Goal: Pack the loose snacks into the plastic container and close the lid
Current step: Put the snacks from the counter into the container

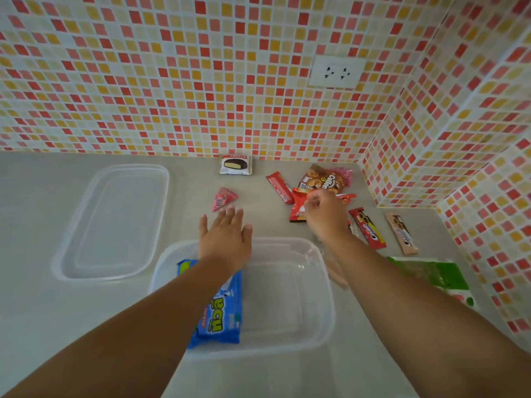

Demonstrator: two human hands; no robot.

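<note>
1 blue biscuit pack (221, 311) lies in the clear rectangular plastic container (321, 305); beyond it, the right hand (326, 214) curls onto a red foil snack packet (297, 209), grip unconfirmed, the left hand (225, 239) is open and empty; next, lift it in.

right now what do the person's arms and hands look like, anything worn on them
Both arms are bare from the bottom edge of the picture up to the hands: no sleeves show. The left hand and right hand wear no gloves, and no watch, bracelet or ring is visible. Nails look short and unpainted on the left hand.

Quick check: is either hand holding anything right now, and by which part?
The left hand is open and flat, holding nothing. The right hand is closed on the red snack packet, at its right edge; the fingers hide the exact grip.
</note>
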